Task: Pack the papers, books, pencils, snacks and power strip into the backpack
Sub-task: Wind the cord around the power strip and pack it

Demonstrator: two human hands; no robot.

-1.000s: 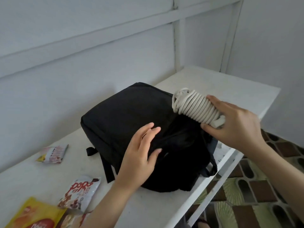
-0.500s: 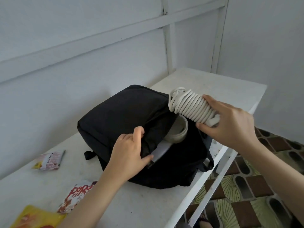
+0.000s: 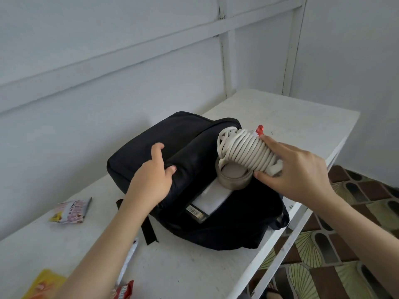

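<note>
**Figure. Insertion of the power strip (image 3: 244, 149) into the backpack (image 3: 151, 139).** The left hand (image 3: 151, 178) grips the upper flap of the bag, with fingers and thumb closed on a fold of fabric, and holds the mouth open. The right hand (image 3: 295, 167) clasps the power strip, whose white cord is wound round it in tight coils. It holds the strip just above the opening between the two hands. Directly under the strip a grey roll (image 3: 234, 176) stands in the mouth, touching or nearly touching the coils. White papers (image 3: 212, 198) and a dark book (image 3: 195, 212) bearing a barcode lie just nearer the person. A pink snack packet (image 3: 72, 210) lies well outside the left hand. A yellow packet (image 3: 43, 284) and a red packet (image 3: 124, 292) lie by the left forearm. None of the three is yet packed; all rest on the surface (image 3: 291, 117).

Likely failures:
1. The roll obstructs entry, so a straight push may jam the strip or crumple the papers.
2. The loose loops at the end of the coil farthest from the right hand may catch on the flap edge and unwind.
3. If the left hand slackens, the flap would probably fall across the mouth.
4. The bag sits close to the surface edge beneath the right wrist, so a hard shove could slide it towards the tiled floor (image 3: 323, 244).
</note>
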